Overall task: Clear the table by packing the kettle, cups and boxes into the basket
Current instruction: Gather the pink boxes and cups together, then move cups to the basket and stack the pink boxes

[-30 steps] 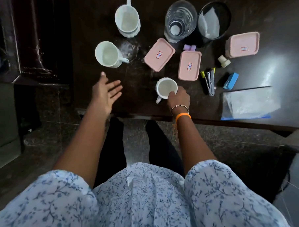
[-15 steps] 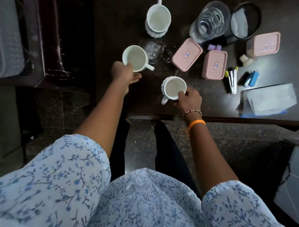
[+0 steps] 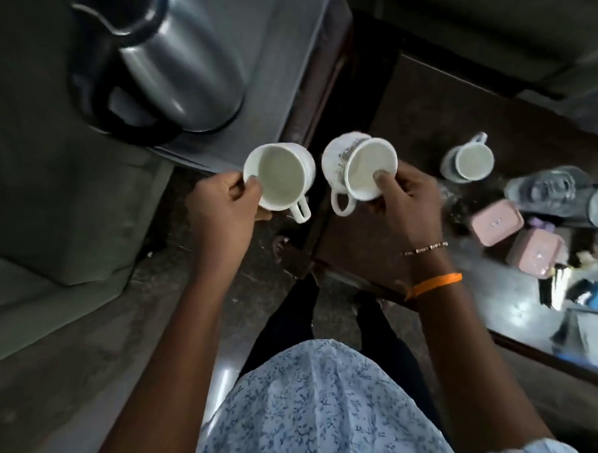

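My left hand (image 3: 223, 206) grips a white cup (image 3: 279, 177) by its rim, held in the air off the table's left edge. My right hand (image 3: 408, 203) holds a second white cup (image 3: 358, 170), tilted, with my thumb inside the rim. A steel kettle (image 3: 157, 55) with a black handle lies in the grey basket (image 3: 280, 71) at the upper left, just beyond the left cup. A third white cup (image 3: 471, 162) stands on the dark table (image 3: 416, 104). Two pink boxes (image 3: 496, 221), (image 3: 536, 253) sit at the right, blurred.
A clear glass jar (image 3: 549, 189) lies beyond the pink boxes. Small items, a blue one (image 3: 596, 301) among them, sit near the table's right front edge. Dark stone floor (image 3: 79, 353) lies below and to the left of the table.
Both hands have lifted their cups off the table and carried them left toward the basket. The view has swung left, bringing the kettle in the basket into sight.
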Available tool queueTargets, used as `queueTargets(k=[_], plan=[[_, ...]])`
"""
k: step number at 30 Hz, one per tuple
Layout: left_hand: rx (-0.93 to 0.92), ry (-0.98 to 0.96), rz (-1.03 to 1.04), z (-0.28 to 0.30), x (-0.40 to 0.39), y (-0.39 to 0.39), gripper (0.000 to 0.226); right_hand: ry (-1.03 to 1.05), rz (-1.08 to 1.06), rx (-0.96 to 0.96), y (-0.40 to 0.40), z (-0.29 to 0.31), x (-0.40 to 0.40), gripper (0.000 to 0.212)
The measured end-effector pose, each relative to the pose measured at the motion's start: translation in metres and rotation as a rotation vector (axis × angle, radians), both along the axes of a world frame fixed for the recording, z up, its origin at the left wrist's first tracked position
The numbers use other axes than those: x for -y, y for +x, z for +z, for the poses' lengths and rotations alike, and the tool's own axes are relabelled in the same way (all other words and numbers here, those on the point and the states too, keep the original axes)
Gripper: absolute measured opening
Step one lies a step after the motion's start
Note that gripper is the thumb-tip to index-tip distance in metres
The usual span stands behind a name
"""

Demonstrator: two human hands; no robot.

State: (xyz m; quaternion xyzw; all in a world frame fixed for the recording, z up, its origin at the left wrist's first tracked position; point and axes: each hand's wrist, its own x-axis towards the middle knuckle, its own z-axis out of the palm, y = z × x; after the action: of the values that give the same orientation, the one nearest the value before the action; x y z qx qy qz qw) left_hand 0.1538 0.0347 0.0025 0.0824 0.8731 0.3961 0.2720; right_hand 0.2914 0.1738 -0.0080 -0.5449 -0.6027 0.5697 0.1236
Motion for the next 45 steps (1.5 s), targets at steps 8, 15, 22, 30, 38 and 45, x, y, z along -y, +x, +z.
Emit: queueTargets(k=[8, 15, 22, 30, 38, 45], plan=[[-0.237, -0.245, -0.147, -0.024, 0.007, -0.080, 0.030, 0.085, 0.116, 0.145, -0.143, -0.018, -0.012, 0.022], [-0.283, -0.519, -0.368, -0.060, -0.023, -0.113, 0.029, 0.187, 0.260, 0.497, -0.201, -0.050, -0.023, 0.034], [-0.220, -0.542, -0.427, -0.067, -0.025, -0.113, 0.034, 0.292, 0.408, 0.618, -0.201, -0.053, -0.024, 0.032], [-0.310, -0.264, -0.186, -0.027, -0.030, -0.036, 0.020, 0.271, 0.221, 0.344, -0.139, -0.030, -0.011, 0.019], [-0.072, -0.236, -0.459, -0.045, -0.078, 0.079, 0.012, 0.077, -0.033, 0.438, 0.036, -0.050, -0.017, 0.014], [0.110, -0.396, -0.690, -0.087, -0.122, 0.165, 0.014, -0.061, -0.244, 0.613, 0.183, -0.083, -0.050, 0.019]])
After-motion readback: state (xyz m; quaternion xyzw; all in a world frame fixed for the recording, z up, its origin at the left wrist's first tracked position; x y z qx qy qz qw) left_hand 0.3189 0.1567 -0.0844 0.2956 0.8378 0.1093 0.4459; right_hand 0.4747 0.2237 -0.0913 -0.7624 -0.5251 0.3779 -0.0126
